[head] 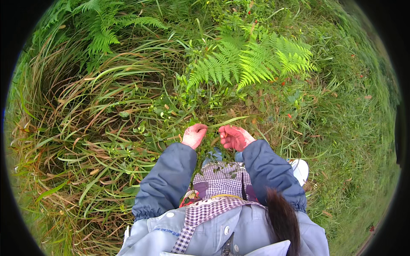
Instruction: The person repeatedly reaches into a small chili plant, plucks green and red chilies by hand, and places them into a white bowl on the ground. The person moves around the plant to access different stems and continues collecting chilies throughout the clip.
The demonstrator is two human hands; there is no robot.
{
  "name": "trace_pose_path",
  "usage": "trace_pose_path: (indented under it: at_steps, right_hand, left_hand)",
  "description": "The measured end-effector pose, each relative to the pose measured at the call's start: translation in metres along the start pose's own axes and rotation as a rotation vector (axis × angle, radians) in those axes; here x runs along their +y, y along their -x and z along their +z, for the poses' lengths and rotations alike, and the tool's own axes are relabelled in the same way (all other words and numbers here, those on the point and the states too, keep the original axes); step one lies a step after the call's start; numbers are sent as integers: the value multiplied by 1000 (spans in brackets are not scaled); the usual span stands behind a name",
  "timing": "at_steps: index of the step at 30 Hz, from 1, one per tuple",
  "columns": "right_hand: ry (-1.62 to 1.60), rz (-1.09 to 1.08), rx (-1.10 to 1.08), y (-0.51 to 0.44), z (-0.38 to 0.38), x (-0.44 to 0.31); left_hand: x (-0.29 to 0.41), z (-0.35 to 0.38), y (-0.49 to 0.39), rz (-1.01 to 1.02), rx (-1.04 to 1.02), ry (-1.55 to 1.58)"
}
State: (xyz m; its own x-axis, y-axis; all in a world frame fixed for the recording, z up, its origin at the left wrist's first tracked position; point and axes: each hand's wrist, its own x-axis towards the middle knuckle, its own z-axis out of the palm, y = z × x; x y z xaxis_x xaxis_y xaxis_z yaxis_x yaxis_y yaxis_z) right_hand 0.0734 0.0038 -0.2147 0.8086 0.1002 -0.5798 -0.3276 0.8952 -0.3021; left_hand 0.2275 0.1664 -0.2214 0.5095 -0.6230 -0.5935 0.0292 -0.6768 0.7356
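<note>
My left hand (194, 136) is in front of my lap, its thumb and forefinger pinched together on what looks like a thin leafy stem (205, 152). Small dark leaves of this plant hang below the hand and over my checked apron (221, 179). A short gap away, my right hand (235, 137) has its fingers curled inward. A tiny orange-red spot shows at its fingertips, too small to name. One broad grass blade (229, 121) slants just beyond both hands; whether either hand touches it I cannot tell.
Bright fern fronds (253, 62) spread ahead, with another fern (102, 35) at far left. Long tangled grass (96, 105) covers the left side. Small red objects, one near the right hand (289, 116), dot the growth. A white rounded object (300, 172) is partly behind my right sleeve.
</note>
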Motion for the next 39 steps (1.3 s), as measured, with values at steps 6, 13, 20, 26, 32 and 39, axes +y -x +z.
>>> trace_pose_path:
  at_steps: [6,13,20,26,32,39]
  right_hand:
    - [184,-100,42,20,25,-16]
    - [338,-16,169,36,35,-23]
    - [512,8,36,37,55,-31]
    - [406,38,-393,54,84,-16]
    - [164,-149,-211,64,57,-8]
    - [140,-124,-76,70,45,-7]
  left_hand:
    - [51,9,7,136,-141,514]
    - [79,7,23,50,-283,405]
    - [57,28,14,-35,-92,555]
    - [37,-13,10,73,-147,-22]
    - [97,-23,8,237,73,437]
    - [97,10,-96,323,216,-322]
